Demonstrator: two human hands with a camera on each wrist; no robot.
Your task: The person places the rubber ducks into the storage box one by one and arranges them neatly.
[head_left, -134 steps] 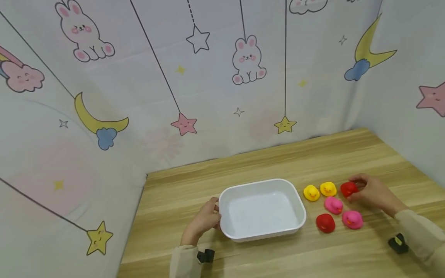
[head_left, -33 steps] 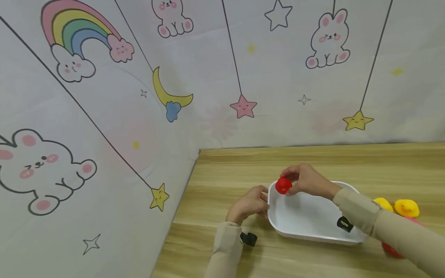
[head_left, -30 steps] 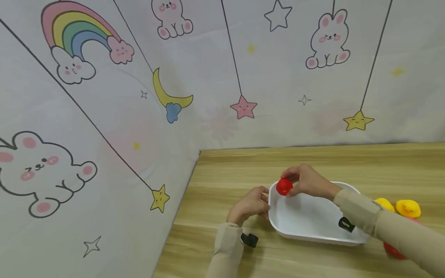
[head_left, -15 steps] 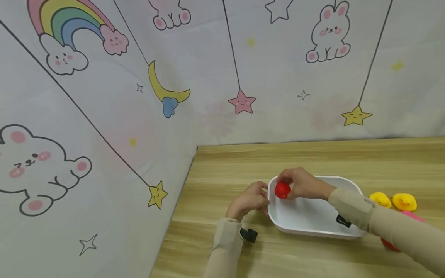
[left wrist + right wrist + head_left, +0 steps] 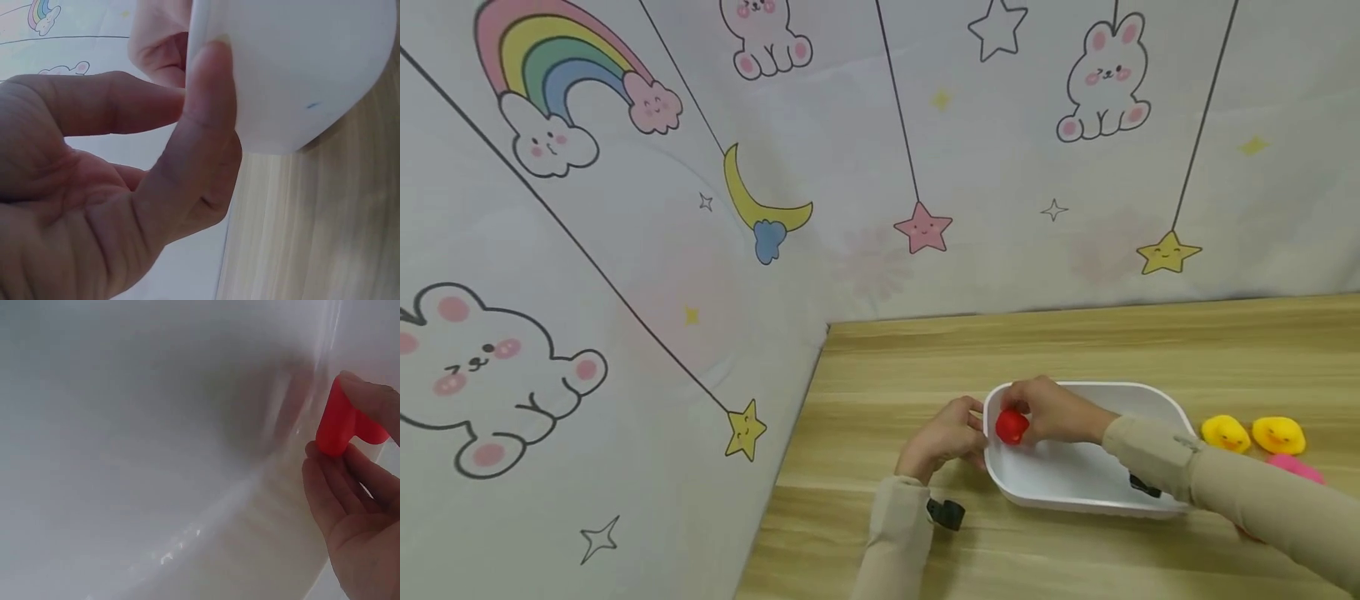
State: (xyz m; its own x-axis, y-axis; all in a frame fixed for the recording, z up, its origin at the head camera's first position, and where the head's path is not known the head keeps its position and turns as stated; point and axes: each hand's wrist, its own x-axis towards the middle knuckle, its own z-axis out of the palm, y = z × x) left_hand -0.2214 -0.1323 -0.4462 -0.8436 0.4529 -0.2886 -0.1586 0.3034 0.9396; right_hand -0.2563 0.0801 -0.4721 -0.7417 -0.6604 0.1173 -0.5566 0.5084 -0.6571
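Observation:
A white rectangular tub (image 5: 1075, 475) stands on the wooden table. My left hand (image 5: 946, 435) holds its left end, with finger and thumb at the rim in the left wrist view. Inside the tub's left end, my right hand (image 5: 1051, 410) pinches a red rubber duck (image 5: 1012, 427). In the right wrist view the red duck (image 5: 337, 422) sits between thumb and fingertips, close to the tub's wall. Whether it touches the tub's floor cannot be told.
Two yellow rubber ducks (image 5: 1279, 435) lie right of the tub. Just in front of them is a pink duck (image 5: 1296, 468), partly behind the right sleeve (image 5: 1262, 500). A printed cloth wall (image 5: 1000, 167) borders the table's back and left.
The right hand has brought the red duck from the table's right side over to the tub's left end, then lowered it inside. The left hand stays at the tub. The head view has turned left.

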